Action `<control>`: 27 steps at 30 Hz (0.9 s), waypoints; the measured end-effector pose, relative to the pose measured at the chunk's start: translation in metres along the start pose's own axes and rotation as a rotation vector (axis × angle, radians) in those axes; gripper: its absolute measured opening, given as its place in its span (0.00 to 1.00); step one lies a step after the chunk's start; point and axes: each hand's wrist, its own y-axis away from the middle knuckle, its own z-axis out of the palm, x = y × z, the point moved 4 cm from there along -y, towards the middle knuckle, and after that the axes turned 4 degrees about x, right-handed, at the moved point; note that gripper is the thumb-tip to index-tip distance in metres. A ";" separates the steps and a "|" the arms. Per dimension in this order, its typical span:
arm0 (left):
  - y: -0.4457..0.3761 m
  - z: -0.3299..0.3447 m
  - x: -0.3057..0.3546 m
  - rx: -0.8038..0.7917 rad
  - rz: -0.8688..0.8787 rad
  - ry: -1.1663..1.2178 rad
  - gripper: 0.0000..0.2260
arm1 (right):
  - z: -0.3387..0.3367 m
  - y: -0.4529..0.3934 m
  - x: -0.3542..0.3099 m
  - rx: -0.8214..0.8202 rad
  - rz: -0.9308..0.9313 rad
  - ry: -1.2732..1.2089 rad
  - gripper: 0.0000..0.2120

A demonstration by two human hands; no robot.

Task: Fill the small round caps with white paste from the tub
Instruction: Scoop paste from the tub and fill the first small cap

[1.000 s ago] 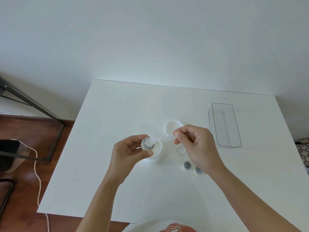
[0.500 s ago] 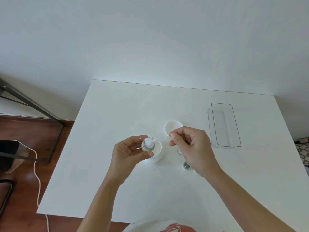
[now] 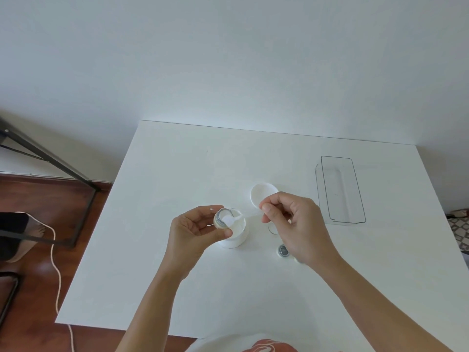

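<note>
My left hand (image 3: 194, 232) pinches a small round cap (image 3: 221, 218) between thumb and fingers, held over the open white tub (image 3: 237, 236). My right hand (image 3: 294, 224) pinches the handle of a small white spatula (image 3: 232, 219), whose tip with white paste lies in the cap. Another small round cap (image 3: 283, 250) lies on the table below my right hand. A further one shows partly at the wrist. A clear round piece (image 3: 272, 229) lies under the fingers.
The tub's white lid (image 3: 261, 195) lies upside down behind my right hand. A clear rectangular tray (image 3: 341, 190) stands at the right of the white table (image 3: 177, 174). A black metal frame and a cord are on the floor at the left.
The spatula tip has gone from beside the cap into it, with paste on it. My right hand moved slightly left and up. My left hand stayed over the tub.
</note>
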 end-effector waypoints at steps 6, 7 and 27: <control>0.001 -0.002 -0.002 -0.026 -0.015 -0.006 0.18 | -0.006 -0.010 0.003 0.063 -0.043 0.072 0.07; 0.001 -0.003 -0.002 -0.025 -0.017 -0.008 0.18 | -0.007 -0.012 0.005 0.086 -0.043 0.070 0.07; 0.003 -0.026 -0.010 0.060 -0.012 -0.031 0.17 | 0.003 -0.022 0.062 0.089 0.194 0.249 0.07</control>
